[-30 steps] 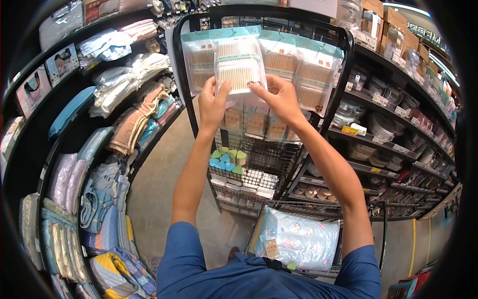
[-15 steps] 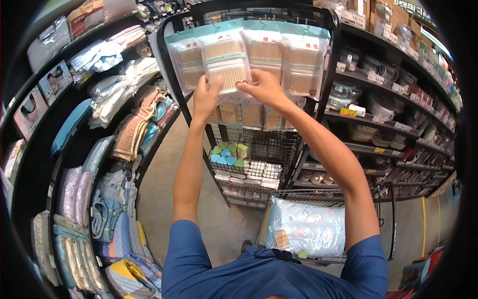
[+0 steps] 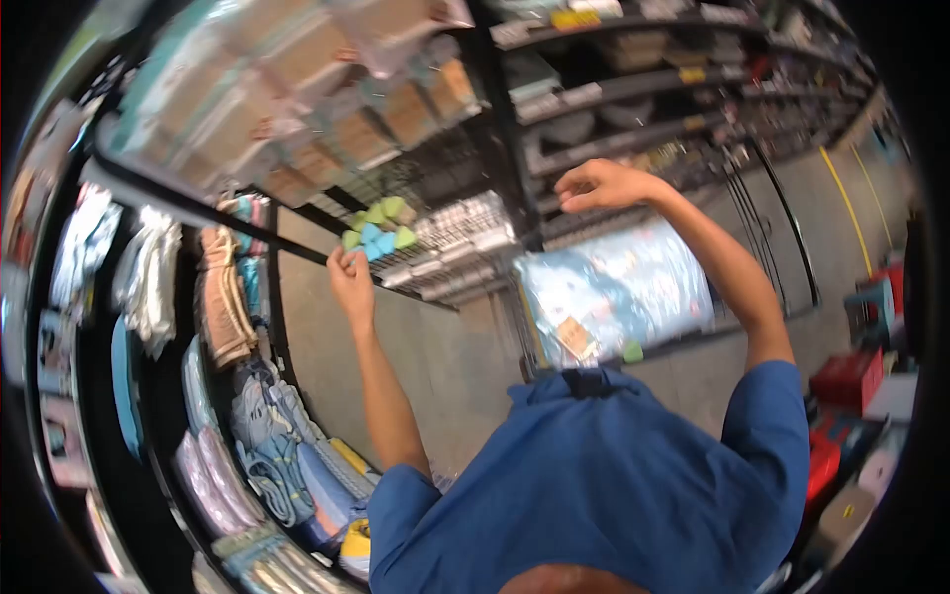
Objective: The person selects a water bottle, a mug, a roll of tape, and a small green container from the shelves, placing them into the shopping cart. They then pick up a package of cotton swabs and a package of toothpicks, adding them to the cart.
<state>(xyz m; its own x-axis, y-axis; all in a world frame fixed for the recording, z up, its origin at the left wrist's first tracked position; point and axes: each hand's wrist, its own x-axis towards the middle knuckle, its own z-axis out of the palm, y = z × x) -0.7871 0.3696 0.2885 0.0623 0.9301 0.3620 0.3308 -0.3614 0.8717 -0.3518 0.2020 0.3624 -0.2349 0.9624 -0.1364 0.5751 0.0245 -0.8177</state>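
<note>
My left hand [image 3: 351, 282] is raised and holds nothing, its fingers loosely bent and apart. In this view its fingertips sit just beneath the green and blue packages [image 3: 379, 230] in the wire rack basket. Off to the right, my right hand [image 3: 609, 186] hangs in the air above the cart, empty, with fingers loosely curved and apart. Below it, a light-blue bundle in clear plastic [image 3: 633, 287] lies in the cart. The cotton swab packs [image 3: 287, 59] hang on the rack at upper left, blurred and away from both hands.
Shelves of folded textiles [image 3: 228, 297] run down the left side. Dark shelves with containers [image 3: 633, 109] stand behind the cart [image 3: 792, 238]. Red and white boxes [image 3: 846, 386] are stacked at right. White packs [image 3: 460, 233] fill the rack's lower baskets.
Both hands have let go of the cotton swab pack and drawn apart, lower down. My right hand has moved over the cart. The view has turned and tilted, putting the rack at upper left.
</note>
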